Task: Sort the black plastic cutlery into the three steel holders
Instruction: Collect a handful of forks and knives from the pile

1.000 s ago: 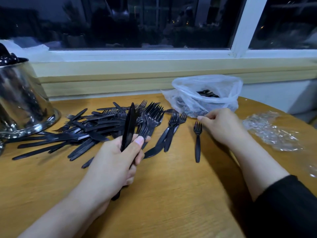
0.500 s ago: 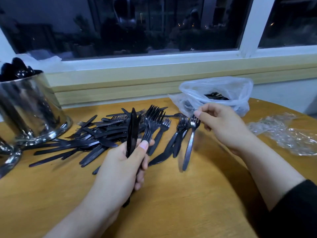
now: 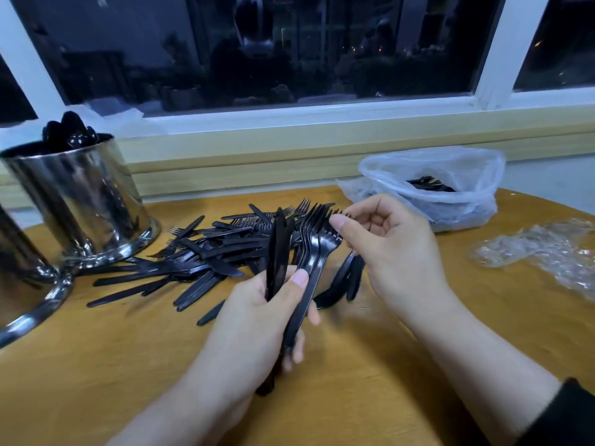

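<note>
My left hand (image 3: 257, 320) grips a bundle of black cutlery: knives (image 3: 277, 249) standing upright and several forks (image 3: 314, 239) fanned to their right. My right hand (image 3: 392, 249) pinches the head of the rightmost fork (image 3: 328, 243) against that bundle with thumb and forefinger. A pile of loose black forks and knives (image 3: 193, 262) lies on the wooden table behind my left hand. A steel holder (image 3: 77, 194) full of black spoons stands at the back left. Part of a second steel holder (image 3: 19, 284) shows at the left edge.
A clear plastic bag (image 3: 450, 188) with more black cutlery sits at the back right by the window sill. Crumpled clear wrap (image 3: 541, 249) lies at the right. The wooden table (image 3: 386, 381) runs toward me.
My right hand lifted a single fork off the table and brought it left to the bundle in my left hand. The view has tilted, showing more of the holders.
</note>
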